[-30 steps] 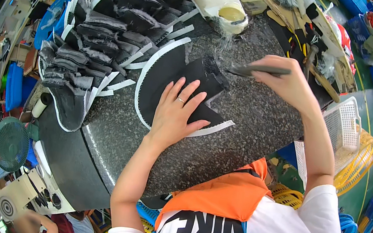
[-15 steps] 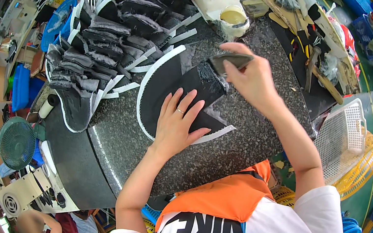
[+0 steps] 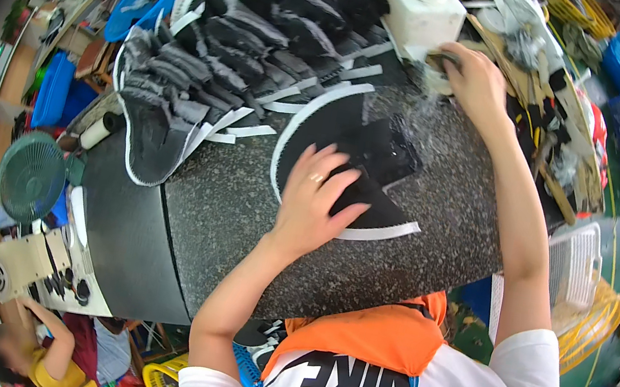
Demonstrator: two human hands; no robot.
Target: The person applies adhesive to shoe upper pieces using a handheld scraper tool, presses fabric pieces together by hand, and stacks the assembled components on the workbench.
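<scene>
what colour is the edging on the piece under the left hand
White edging, clearest in the head view.

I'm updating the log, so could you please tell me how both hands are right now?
Left hand: open, spread on the white-edged black piece.
Right hand: closed on a mostly hidden dark tool by the white container.

The left hand (image 3: 313, 209) rests on a black, curved, white-edged sheet (image 3: 330, 126). The right hand (image 3: 476, 88) holds a dark tool (image 3: 445, 57) at a boxy white plastic container (image 3: 420, 16).
</scene>
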